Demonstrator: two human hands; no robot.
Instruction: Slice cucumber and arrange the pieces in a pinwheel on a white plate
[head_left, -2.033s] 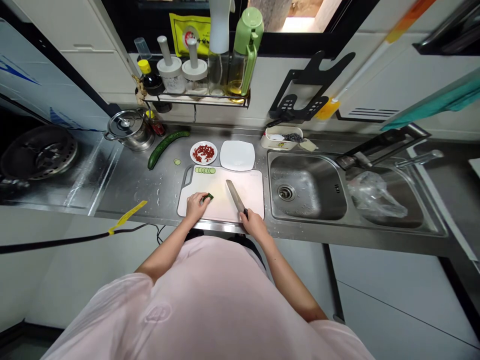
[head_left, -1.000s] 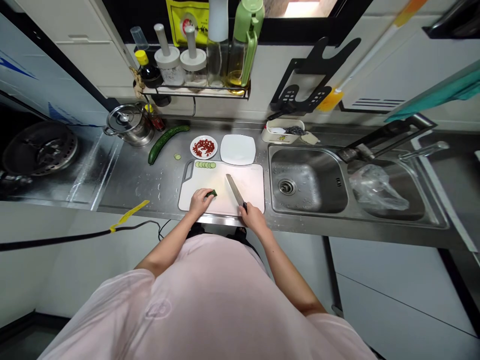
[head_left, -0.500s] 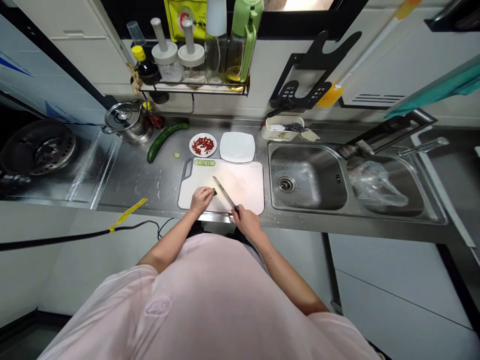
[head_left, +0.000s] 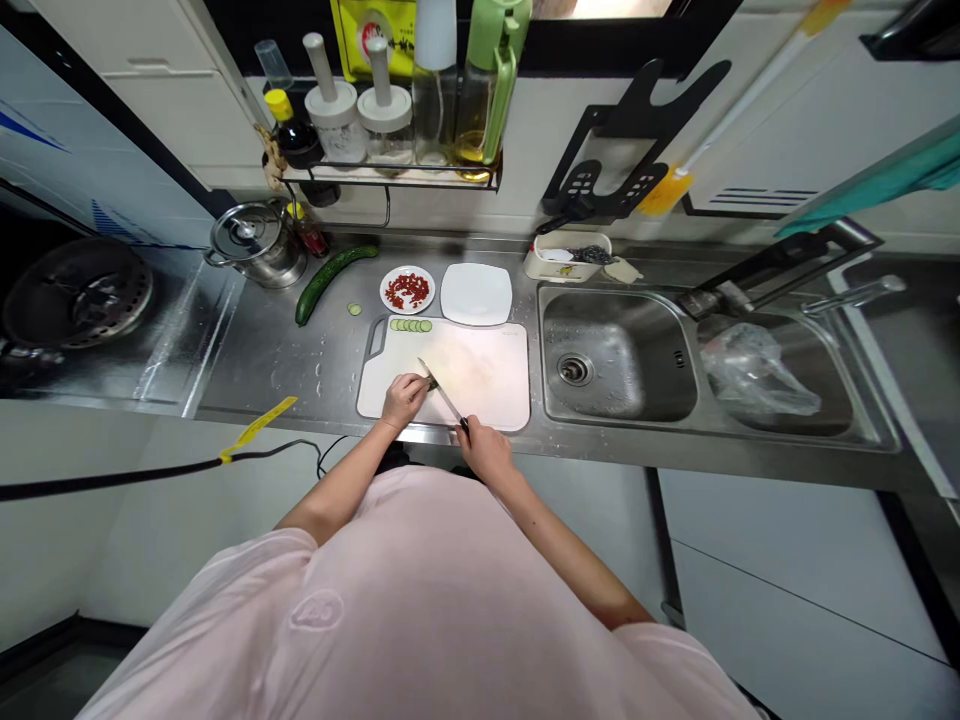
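Observation:
My right hand (head_left: 486, 448) is closed round the black handle of a knife (head_left: 442, 390), whose blade points up and left over the white cutting board (head_left: 487, 380). My left hand (head_left: 403, 400) is closed on a small dark green piece of cucumber (head_left: 432, 383), mostly hidden by the fingers. The blade lies right beside that piece; whether it touches cannot be made out. Several cucumber slices (head_left: 411, 325) lie in an overlapping row at the board's top left. Behind the board stand a small plate of chopped red pieces (head_left: 407, 289) and a white square plate (head_left: 475, 294).
A whole cucumber (head_left: 330, 280) and a single slice (head_left: 355, 309) lie left of the board. A lidded steel pot (head_left: 259, 245) stands further left, near a wok (head_left: 75, 290). To the right is the sink (head_left: 622, 350), with a plastic bag (head_left: 757, 370) in its second basin.
The knife and my right hand have shifted slightly left, bringing the blade up to the cucumber piece. My left hand has stayed almost in place.

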